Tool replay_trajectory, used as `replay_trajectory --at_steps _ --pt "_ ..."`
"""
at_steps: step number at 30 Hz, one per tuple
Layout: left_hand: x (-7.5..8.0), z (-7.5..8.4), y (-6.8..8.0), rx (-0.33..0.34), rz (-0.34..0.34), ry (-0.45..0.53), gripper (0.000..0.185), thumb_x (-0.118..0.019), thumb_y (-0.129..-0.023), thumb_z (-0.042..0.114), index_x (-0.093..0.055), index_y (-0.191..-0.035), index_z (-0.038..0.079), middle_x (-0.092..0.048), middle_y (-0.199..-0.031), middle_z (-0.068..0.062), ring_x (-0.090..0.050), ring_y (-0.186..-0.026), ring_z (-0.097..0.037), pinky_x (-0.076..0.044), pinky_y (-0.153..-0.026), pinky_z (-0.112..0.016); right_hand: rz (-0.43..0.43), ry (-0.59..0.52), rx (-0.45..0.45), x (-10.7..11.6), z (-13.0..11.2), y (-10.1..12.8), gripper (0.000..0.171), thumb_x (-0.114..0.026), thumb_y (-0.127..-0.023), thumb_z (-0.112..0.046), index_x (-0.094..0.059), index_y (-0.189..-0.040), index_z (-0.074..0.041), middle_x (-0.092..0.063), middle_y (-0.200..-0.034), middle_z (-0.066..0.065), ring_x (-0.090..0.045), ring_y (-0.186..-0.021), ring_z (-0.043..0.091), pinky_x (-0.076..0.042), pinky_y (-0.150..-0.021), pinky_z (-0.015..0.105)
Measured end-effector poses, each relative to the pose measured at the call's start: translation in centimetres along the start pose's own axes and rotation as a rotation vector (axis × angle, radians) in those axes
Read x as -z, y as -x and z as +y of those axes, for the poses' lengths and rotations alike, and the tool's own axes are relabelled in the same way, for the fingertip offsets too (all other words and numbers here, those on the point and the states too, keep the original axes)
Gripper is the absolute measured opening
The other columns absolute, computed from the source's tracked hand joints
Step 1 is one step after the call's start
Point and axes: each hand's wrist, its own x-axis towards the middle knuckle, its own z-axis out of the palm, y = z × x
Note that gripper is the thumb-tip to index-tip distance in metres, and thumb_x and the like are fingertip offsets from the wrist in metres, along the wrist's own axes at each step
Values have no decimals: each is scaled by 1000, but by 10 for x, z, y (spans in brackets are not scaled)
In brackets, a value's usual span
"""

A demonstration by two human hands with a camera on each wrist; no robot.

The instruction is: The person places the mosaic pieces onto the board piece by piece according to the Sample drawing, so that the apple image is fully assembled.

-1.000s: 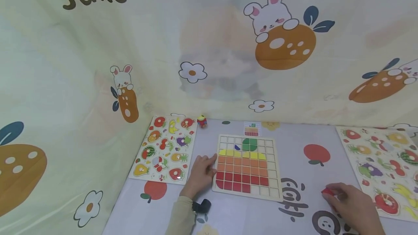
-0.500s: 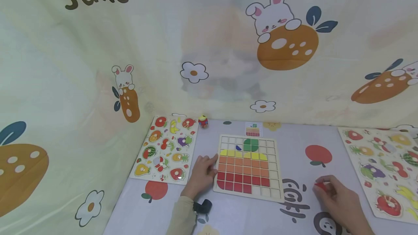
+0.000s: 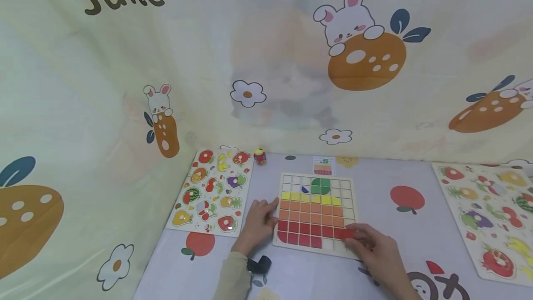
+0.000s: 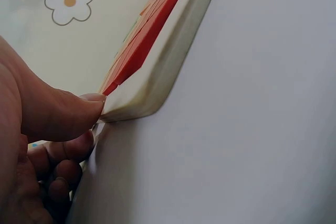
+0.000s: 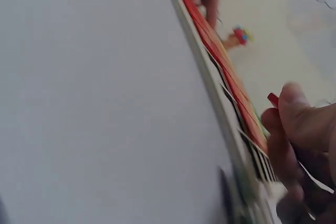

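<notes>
Left fruit puzzle [image 3: 210,192] at lower left-centre of the head view, untouched. Left hand [image 3: 258,221] sits at the grid board's [image 3: 351,250] left edge, same spot as a second ago; fingers curled loosely against the rim, steadying it, not gripping anything I can confirm. Left wrist view adds: thumb [image 4: 63,114] pressed to the board's rounded corner [image 4: 157,85], other fingers tucked under on the counter [image 4: 252,129].

Change: right hand [image 3: 374,253] has come in from the lower right of the frame and is now over the board's lower-right cells, pinching a red tile [image 3: 344,233] between thumb and fingertips. Tile is at the end of the dark red row, looks about to seat, so the row is nearly closed out; bottom row has cells open.

Right wrist view, blurred: red tile [image 5: 273,99] edge at the fingertip, just above the board surface; head view can't show that gap. Red piece [image 3: 434,268] lies loose on the counter, lower right; second fruit puzzle [image 3: 491,216] far right
</notes>
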Motion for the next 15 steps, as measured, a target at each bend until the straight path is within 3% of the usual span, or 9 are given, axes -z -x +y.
replay_trajectory --at_steps 6,12,15 --pt "0 2 0 -8 -1 -8 57 -70 -99 15 -57 -154 14 -52 -87 6 -39 -89 -9 -37 -73 -22 8 49 127 -16 -7 3 32 -91 -84 -20 -80 -114 -24 -69 -99 -11 -56 -88 8 -52 -76 18" --pt "1 3 1 0 -4 -5 57 -70 -99 14 -56 -154 13 -51 -87 6 -39 -88 -9 -37 -72 -22 -2 113 119 -22 -13 5 31 -95 -79 -26 -84 -109 -29 -66 -101 -12 -58 -96 8 -58 -87 25" --pt "1 4 1 3 -4 -7 56 -69 -100 15 -56 -154 13 -51 -87 6 -39 -89 -9 -37 -72 -22 -5 141 128 -23 -14 5 33 -95 -79 -25 -84 -110 -27 -65 -100 -11 -57 -94 9 -57 -84 26"
